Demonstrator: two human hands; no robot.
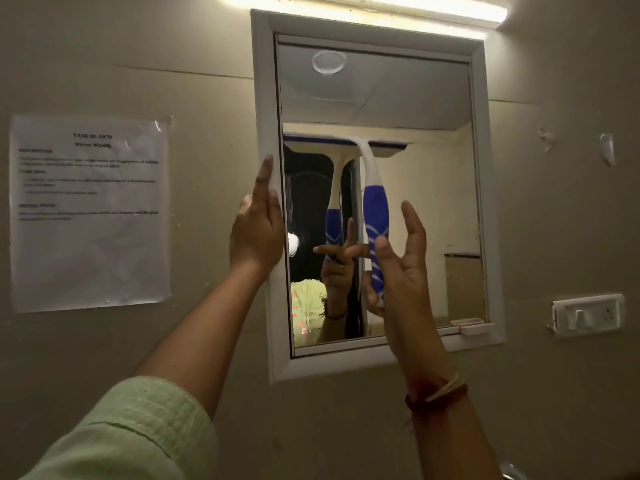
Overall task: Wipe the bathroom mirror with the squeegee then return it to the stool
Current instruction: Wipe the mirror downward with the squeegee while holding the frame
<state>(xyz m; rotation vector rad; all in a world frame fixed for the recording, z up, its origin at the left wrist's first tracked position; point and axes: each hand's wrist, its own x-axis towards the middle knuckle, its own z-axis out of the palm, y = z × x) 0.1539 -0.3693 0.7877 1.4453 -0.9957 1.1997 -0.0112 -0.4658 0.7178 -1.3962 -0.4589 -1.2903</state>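
Blue-and-white squeegee [375,216] on mirror [415,202], right hand [401,268] grip clamped on handle (fingers splayed), left hand [258,230] flat on frame

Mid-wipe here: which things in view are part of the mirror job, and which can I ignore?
Part of the job:
- squeegee, blade on the glass
- mirror
- right hand, loosely holding the squeegee handle
- left hand, flat on the mirror frame

Ignore:
- printed sheet taped to the wall
- switch plate
- tube light
- wall hook

The stool is not in view.

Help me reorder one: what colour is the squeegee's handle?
Blue with white curved stripes, on a white neck; head view: squeegee.
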